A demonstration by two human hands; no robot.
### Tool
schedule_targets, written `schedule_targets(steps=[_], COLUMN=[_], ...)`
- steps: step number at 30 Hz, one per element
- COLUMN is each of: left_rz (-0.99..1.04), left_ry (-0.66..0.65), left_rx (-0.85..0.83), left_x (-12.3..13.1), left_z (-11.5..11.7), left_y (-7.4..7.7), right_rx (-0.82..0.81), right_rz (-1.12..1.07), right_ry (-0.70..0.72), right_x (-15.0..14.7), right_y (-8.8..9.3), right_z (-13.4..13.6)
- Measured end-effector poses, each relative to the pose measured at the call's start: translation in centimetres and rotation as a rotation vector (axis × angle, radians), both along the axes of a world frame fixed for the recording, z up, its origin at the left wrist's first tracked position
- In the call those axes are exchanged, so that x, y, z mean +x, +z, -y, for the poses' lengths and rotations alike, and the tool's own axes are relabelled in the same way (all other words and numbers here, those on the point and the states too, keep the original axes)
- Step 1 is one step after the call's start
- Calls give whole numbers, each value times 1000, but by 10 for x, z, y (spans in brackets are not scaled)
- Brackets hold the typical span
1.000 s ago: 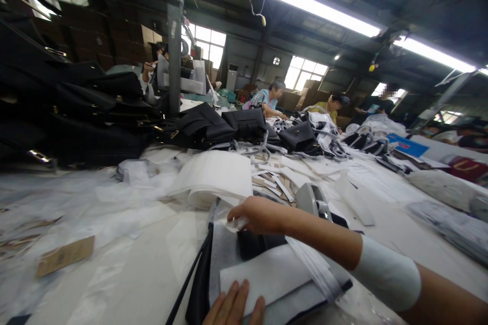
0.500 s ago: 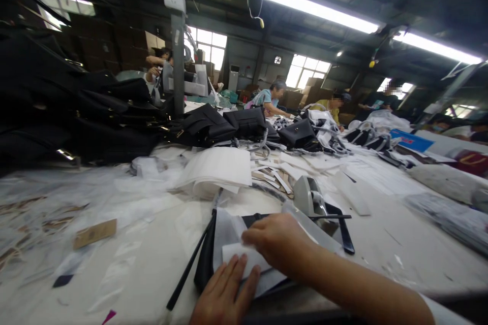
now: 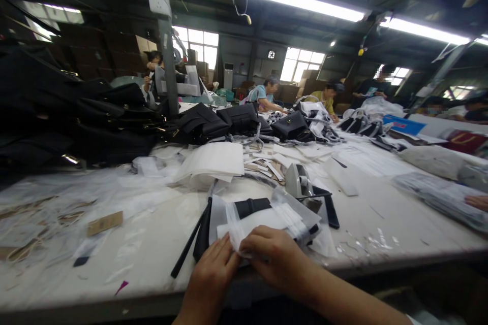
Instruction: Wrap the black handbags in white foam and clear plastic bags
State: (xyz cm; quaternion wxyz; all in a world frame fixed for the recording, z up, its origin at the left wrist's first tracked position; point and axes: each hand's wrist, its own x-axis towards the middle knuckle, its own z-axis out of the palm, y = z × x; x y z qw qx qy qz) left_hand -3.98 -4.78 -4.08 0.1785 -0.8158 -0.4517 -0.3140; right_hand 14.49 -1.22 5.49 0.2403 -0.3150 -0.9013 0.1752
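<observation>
A black handbag [image 3: 201, 239] lies at the table's front edge, partly covered by thin white wrapping sheet [image 3: 263, 219]. My right hand [image 3: 272, 251] has its fingers curled together, pinching the sheet at the bag's near edge. Close beside it, my left hand [image 3: 215, 269] has its fingers pressed together on the same sheet, thumb toward the right hand. The fingertips of both hands are partly hidden in the white folds. A black strap [image 3: 190, 241] sticks out on the bag's left. A grey tape dispenser [image 3: 298, 181] stands just behind the bag.
A stack of white sheets [image 3: 213, 160] and cut strips [image 3: 267, 168] lie behind the bag. Black bags [image 3: 87, 111] are heaped at left. A brown tag [image 3: 105, 223] lies among plastic scraps. Plastic-wrapped goods [image 3: 438, 198] are at right, touched by another person's hand [image 3: 478, 202]. Several people work beyond.
My right hand has moved down toward the bag's near edge, drawing the white sheet with it. My left hand has moved from lying flat to pressing beside it. The camera view has shifted slightly.
</observation>
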Motion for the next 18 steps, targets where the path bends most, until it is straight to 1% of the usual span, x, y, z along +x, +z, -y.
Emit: schedule_targets(steps=[1,3,6,9,13,16,18], left_rz=[-5,51,136,133,49,-8,-26], left_ry=[-11,-9,7,9,-38,-21,-19], left_rx=[-11,-1,27,33,-15,-34,-54], left_x=[0,0,1,0,-1,-2,-2], left_z=[1,2,2,1,1,1,2], left_y=[2,6,9,10,12,13,14], right_rx=[-12,10,135,250,279,248,219], right_rz=[-20,-24,32,86,74,24,-20], right_ry=[14,43,70,76,58,8,2], right_x=[-2,-10,-25,-29,-7,12,19], right_y=[0,-3,-9,-10,-3,3,4], right_z=[2,6,9,11,14,15,19])
